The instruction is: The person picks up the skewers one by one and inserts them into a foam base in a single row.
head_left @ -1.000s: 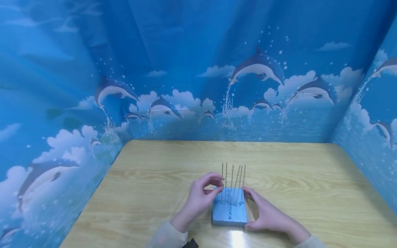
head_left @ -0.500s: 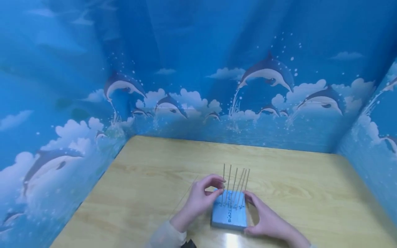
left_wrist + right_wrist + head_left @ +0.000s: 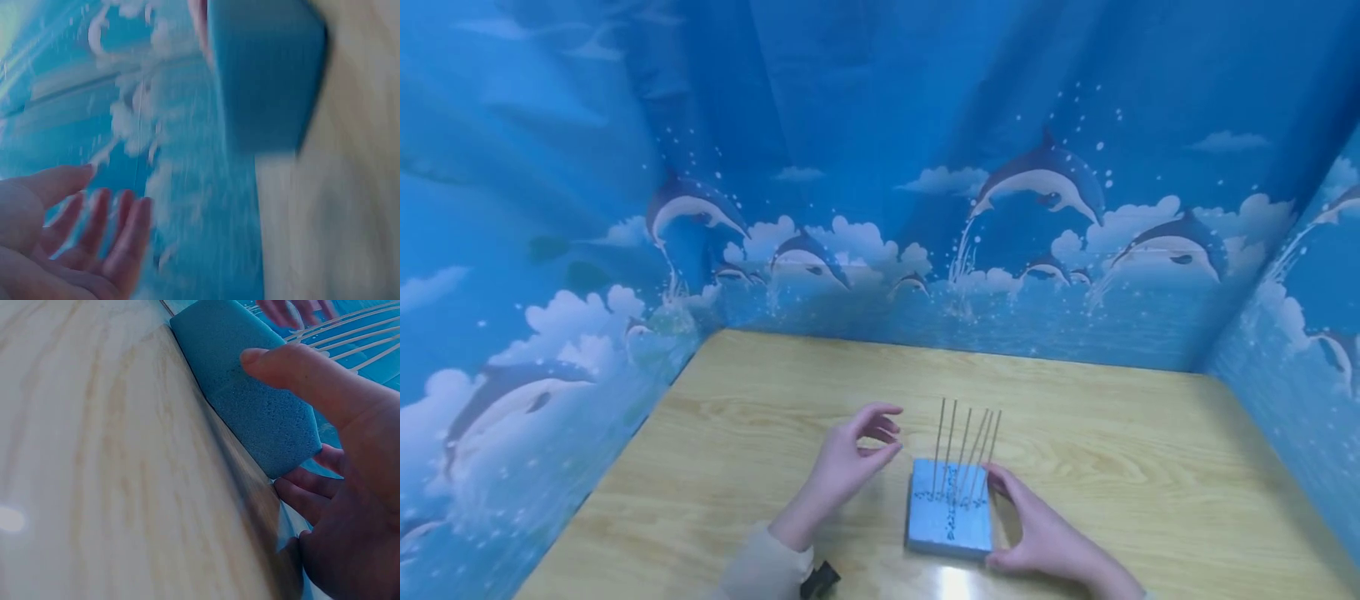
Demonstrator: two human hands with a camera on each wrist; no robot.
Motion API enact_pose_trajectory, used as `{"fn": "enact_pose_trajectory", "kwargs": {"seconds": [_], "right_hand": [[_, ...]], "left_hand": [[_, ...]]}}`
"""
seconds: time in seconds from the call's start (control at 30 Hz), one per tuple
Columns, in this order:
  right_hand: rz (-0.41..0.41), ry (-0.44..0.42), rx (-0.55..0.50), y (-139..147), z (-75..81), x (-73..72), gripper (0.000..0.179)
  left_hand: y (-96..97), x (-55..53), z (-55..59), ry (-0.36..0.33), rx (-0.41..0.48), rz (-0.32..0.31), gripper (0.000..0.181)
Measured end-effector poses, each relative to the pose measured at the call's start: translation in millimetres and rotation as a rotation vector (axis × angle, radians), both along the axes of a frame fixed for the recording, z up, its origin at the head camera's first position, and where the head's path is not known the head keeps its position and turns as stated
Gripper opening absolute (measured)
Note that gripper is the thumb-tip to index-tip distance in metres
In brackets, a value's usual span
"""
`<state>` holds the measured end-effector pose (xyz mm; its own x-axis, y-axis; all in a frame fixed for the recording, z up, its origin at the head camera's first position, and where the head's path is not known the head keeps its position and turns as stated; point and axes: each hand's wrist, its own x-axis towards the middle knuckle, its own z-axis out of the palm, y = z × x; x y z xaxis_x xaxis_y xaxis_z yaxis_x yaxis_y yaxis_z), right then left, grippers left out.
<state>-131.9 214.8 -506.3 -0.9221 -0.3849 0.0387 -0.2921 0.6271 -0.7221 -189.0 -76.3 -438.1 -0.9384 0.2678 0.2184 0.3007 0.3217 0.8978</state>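
A blue foam block (image 3: 951, 517) with dark marks on its top lies flat on the table. Several thin sticks (image 3: 939, 442) rise from it in a row, some leaning. My right hand (image 3: 1037, 533) holds the block at its right side; in the right wrist view the thumb (image 3: 281, 365) presses one face, with the other fingers around the far corner. Off to the block's left, my left hand (image 3: 846, 458) hovers with fingers loosely bent and nothing in them. The left wrist view shows that hand (image 3: 81, 244) apart from the block (image 3: 269, 81).
The wood-grain table (image 3: 775, 383) extends around the block on all sides. Blue cloth walls (image 3: 850, 167) printed with dolphins enclose its back and sides. A black piece (image 3: 820, 579) sits at my left cuff.
My left hand has let go of the leftmost stick and moved left, away from the block. The right hand keeps its hold. The head view has shifted slightly.
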Motion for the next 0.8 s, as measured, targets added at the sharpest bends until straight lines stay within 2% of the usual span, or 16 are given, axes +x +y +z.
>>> {"fn": "enact_pose_trajectory", "kwargs": {"seconds": [0.07,0.17,0.23,0.3,0.4,0.53,0.8], "right_hand": [[0.004,0.002,-0.007,-0.3,0.6,0.2,0.117],[0.009,0.009,-0.014,0.2,1.2,0.2,0.117],[0.013,0.008,-0.018,0.3,1.4,0.0,0.118],[0.013,0.003,-0.018,0.3,0.8,-0.2,0.118],[0.011,0.000,-0.009,1.8,1.2,-0.4,0.118],[0.016,0.010,0.000,1.8,0.4,-1.1,0.118],[0.010,-0.021,-0.019,0.3,2.1,0.5,0.118]], "left_hand": [[-16.8,-7.7,1.4,-0.024,-0.079,0.068,0.040],[-40.5,-16.9,-1.2,-0.065,-0.190,0.136,0.037],[-53.5,-18.7,-3.8,-0.118,-0.265,0.134,0.037],[-62.7,-18.2,-8.1,-0.166,-0.354,0.106,0.038],[-67.4,-16.0,-15.6,-0.228,-0.488,0.066,0.042],[-65.9,-15.1,-23.7,-0.263,-0.620,0.080,0.048],[-58.0,-22.2,-25.5,-0.306,-0.717,0.130,0.051]]}}
